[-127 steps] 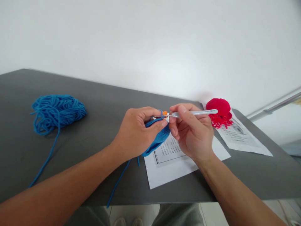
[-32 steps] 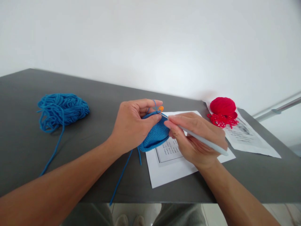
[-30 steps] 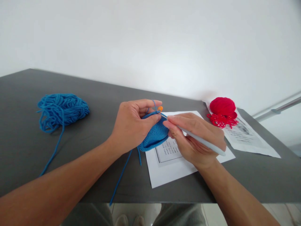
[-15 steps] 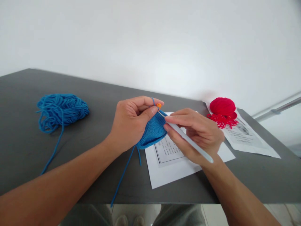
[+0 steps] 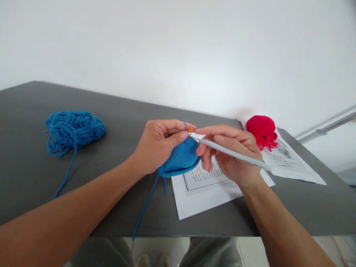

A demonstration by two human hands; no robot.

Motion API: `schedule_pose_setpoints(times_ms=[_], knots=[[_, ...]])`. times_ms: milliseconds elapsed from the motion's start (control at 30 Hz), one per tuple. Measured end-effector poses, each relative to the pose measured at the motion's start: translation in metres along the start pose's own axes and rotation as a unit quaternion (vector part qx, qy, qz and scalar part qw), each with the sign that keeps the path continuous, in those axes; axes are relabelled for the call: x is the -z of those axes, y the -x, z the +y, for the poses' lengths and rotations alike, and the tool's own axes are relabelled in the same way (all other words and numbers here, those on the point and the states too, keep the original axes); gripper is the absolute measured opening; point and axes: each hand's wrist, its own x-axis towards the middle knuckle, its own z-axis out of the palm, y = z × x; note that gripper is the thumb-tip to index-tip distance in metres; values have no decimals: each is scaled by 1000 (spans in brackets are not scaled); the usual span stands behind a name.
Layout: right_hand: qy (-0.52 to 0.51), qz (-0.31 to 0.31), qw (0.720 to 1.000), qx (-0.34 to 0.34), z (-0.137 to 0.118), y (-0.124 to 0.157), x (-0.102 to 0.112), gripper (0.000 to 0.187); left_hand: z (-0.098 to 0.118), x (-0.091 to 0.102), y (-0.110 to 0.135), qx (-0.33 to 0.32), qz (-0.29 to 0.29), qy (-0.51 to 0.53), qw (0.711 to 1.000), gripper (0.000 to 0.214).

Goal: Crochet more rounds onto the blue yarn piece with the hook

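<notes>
My left hand pinches the upper edge of a blue crochet piece, with a strand of blue yarn looped over its index finger. An orange stitch marker sits at that edge, beside the fingertips. My right hand is closed round a crochet hook with a pale grey handle, its thin tip at the piece's edge near the marker. Whether the tip is inside a stitch is too small to tell. Two blue yarn strands hang below the piece, the longer one reaching the table's front edge.
A loose skein of blue yarn lies on the dark grey table at left. Under my hands is a printed sheet. At right, a ball of red yarn rests on another printed sheet. A white wall stands behind.
The crochet hook has swung to a flatter angle, its handle end moving right and up. My right hand has turned with it, lower fingers now spread downward. The piece has shifted slightly down.
</notes>
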Motion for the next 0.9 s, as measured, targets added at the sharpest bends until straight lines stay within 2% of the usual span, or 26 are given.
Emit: schedule_pose_setpoints(times_ms=[67, 167, 233, 367, 567, 700, 900], knots=[[31, 66, 997, -10, 3, -3, -2, 18, -2, 0, 0, 11, -15, -1, 1000, 14], [105, 118, 986, -48, 9, -8, -8, 33, -5, -1, 1, 15, -37, -24, 999, 19], [138, 115, 981, -70, 12, -10, -12, 37, -7, -1, 2, 7, -47, -44, 998, 22], [167, 121, 975, -84, 11, -10, -16, 26, -8, -3, 3, 12, -51, -66, 996, 26], [180, 154, 965, -108, 9, -10, -15, 24, -8, -5, 4, -1, -56, -80, 995, 25], [146, 163, 966, -141, 11, -10, -14, 19, -8, -5, 4, -3, -66, -74, 995, 24], [55, 144, 963, -223, 6, -13, -16, 18, -7, -5, 3, -17, -69, -84, 994, 19]])
